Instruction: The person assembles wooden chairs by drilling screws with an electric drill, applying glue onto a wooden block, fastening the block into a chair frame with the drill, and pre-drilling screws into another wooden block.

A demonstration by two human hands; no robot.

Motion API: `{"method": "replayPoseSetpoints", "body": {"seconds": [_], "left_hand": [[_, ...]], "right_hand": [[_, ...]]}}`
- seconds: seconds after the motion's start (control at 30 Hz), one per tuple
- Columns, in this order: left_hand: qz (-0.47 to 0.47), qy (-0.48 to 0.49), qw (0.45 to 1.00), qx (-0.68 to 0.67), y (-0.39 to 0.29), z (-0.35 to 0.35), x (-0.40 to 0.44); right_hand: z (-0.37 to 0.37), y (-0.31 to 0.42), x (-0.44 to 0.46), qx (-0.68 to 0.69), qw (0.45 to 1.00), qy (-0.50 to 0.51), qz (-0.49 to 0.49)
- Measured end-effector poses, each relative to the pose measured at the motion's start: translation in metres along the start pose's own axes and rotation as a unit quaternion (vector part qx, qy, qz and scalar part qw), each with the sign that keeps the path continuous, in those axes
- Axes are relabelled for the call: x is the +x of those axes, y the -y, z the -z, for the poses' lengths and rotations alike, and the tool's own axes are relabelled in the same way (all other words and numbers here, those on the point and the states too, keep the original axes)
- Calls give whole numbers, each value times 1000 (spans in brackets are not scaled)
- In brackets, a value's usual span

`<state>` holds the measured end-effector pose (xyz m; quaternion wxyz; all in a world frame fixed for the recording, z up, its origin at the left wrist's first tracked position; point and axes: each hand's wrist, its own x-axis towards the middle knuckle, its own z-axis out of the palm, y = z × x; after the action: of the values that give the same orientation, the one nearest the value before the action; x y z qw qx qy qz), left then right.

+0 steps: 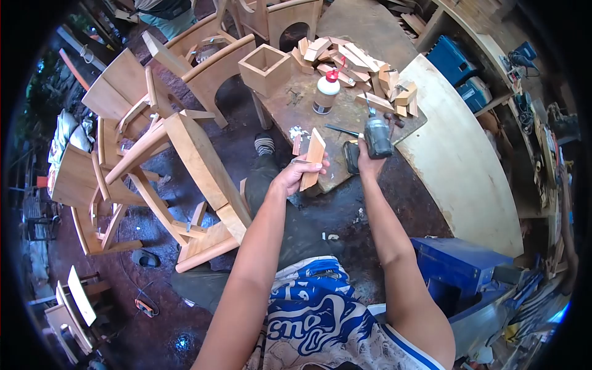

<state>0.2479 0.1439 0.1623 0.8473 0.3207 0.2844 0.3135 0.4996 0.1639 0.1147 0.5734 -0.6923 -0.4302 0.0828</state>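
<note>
My left hand is closed around a small wooden block with slanted ends, held up over the near edge of the low worktable. In my right hand is a cordless drill, gripped by its handle, its bit pointing away from me. A glue bottle with a red cap stands upright on the table beyond both hands. Between the bottle and the drill lies a dark, thin tool. A hammer is partly hidden behind the drill.
Cut wooden blocks are heaped at the table's far side, near an open wooden box. Unfinished chair frames crowd the left. A pale curved board and a blue box are on the right. Another person stands at the back.
</note>
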Motion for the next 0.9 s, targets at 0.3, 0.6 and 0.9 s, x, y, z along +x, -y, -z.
{"method": "replayPoseSetpoints", "body": {"seconds": [0.3,0.6,0.9], "left_hand": [[-55,-85,983,-156,4,-3,14],[-40,-97,991,-86,10,-6,20],[-188,-408,662,600,-25,-40,-7]], "right_hand": [[38,34,-86,9,1000,2,2],[9,109,-105,150,943,294,37],[-10,82,-40,220,900,238,-290]]}}
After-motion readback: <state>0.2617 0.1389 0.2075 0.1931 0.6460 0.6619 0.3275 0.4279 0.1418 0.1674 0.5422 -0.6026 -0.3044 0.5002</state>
